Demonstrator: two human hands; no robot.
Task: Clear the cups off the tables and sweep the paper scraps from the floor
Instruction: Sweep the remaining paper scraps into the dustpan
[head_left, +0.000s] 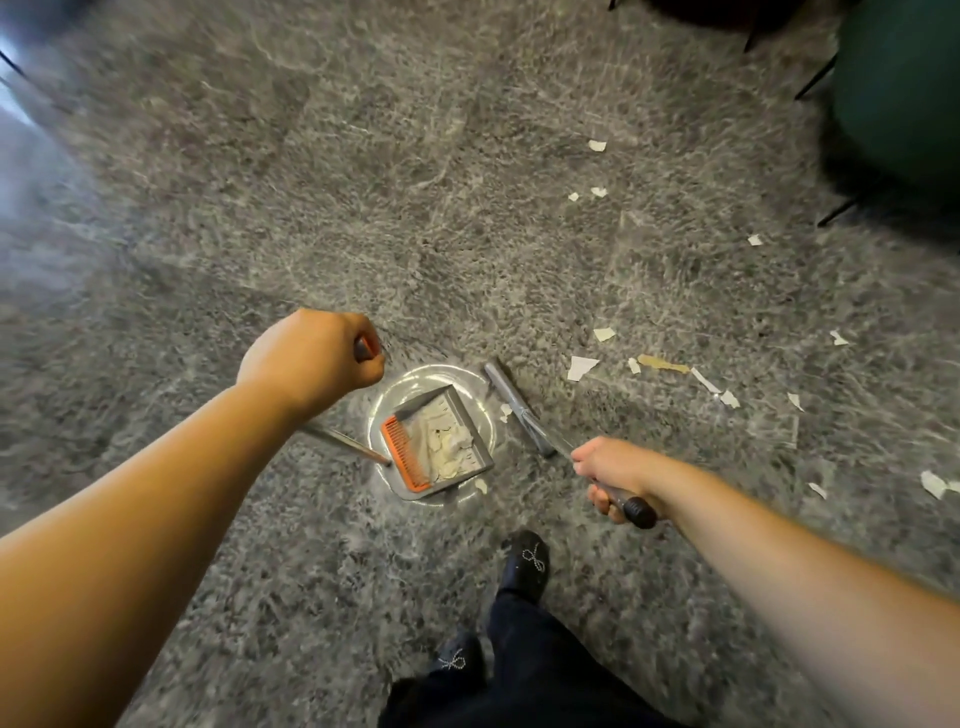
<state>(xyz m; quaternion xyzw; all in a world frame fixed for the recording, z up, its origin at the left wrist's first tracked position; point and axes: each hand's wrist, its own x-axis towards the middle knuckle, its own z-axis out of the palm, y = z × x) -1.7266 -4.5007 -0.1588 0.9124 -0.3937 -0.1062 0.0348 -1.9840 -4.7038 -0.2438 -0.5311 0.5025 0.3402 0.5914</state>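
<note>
My left hand (311, 358) grips the top of the long dustpan handle. The grey dustpan (457, 415) with an orange comb edge sits on the grey carpet below it and holds a heap of paper scraps (447, 441). My right hand (613, 473) grips the broom handle near its black end cap. The grey broom head (511, 402) rests on the floor just right of the dustpan. Several white paper scraps (582, 366) lie scattered on the carpet to the right, and two small ones lie beside the pan.
A dark green chair (898, 88) with thin black legs stands at the upper right. My black shoes (524, 566) are on the carpet below the dustpan. A bright smooth floor strip runs along the far left edge.
</note>
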